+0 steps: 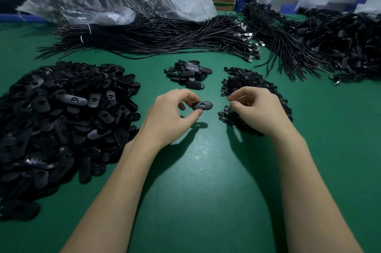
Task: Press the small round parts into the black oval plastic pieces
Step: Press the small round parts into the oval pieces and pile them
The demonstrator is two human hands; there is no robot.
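**Caller:** Two hands over the green tabletop, and the left hand pinches one black oval piece between thumb and fingertips, held just above the cloth with its round opening facing up.

**Analyst:** And the right hand sits curled over the pile of small round parts. Fingertips drawn together, but whether there's a part between them, I cannot tell; it's too small and dark against that heap.

**Caller:** So where's the risk?

**Analyst:** Several spots. Those round parts are tiny and tangled, so the fingers could lift two at once, or none. Then alignment: if the part meets the opening tilted, it may seat crooked or pop out under pressure.

**Caller:** That oval is only held by one end.

**Analyst:** Right, a push on the free end could pivot it out of the pinch, I'd judge. Dropped, it's black among black: the big heap of unfilled ovals lies left, the small stack of ovals beyond, and a mix-up would be easy.

**Caller:** Cable bundles are well back, at least.
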